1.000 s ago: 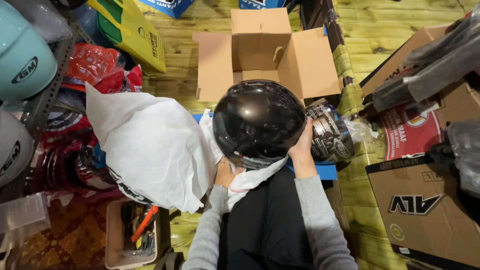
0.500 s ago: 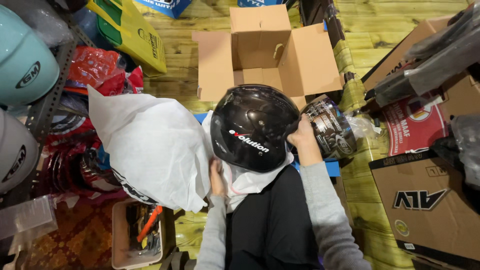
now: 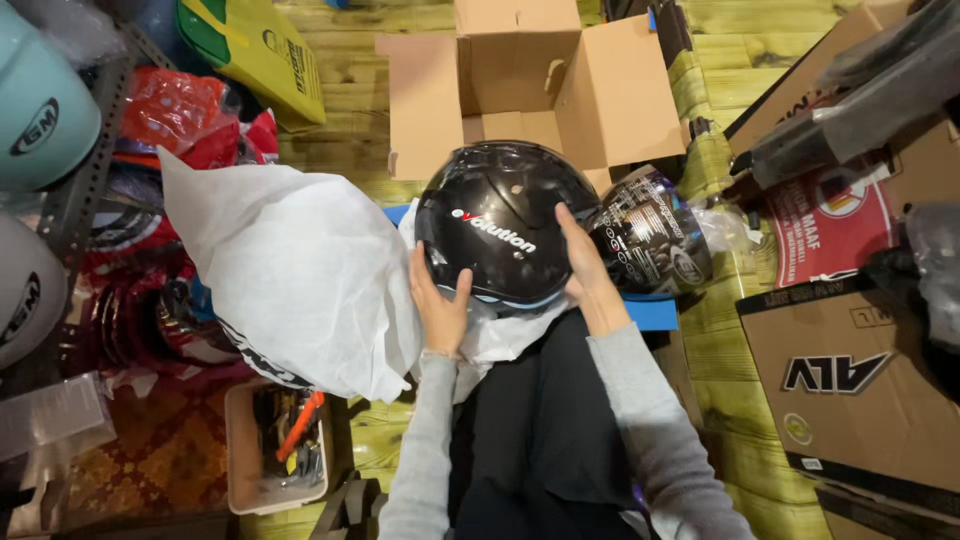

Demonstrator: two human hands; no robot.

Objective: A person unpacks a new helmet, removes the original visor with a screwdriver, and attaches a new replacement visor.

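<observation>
We are holding glossy black helmet (image 3: 505,235) over our lap, both hands pressing its shell. Left hand (image 3: 440,305) cupping lower left side, fingers spread; right hand (image 3: 585,270) flat against right side. Helmet turning since a second ago: white and red lettering now facing up. White fabric bag (image 3: 290,275) lying just left, open cardboard box (image 3: 530,85) on floor beyond.

White bag (image 3: 290,270) crowds left; open carton (image 3: 520,90) blocks ahead
</observation>
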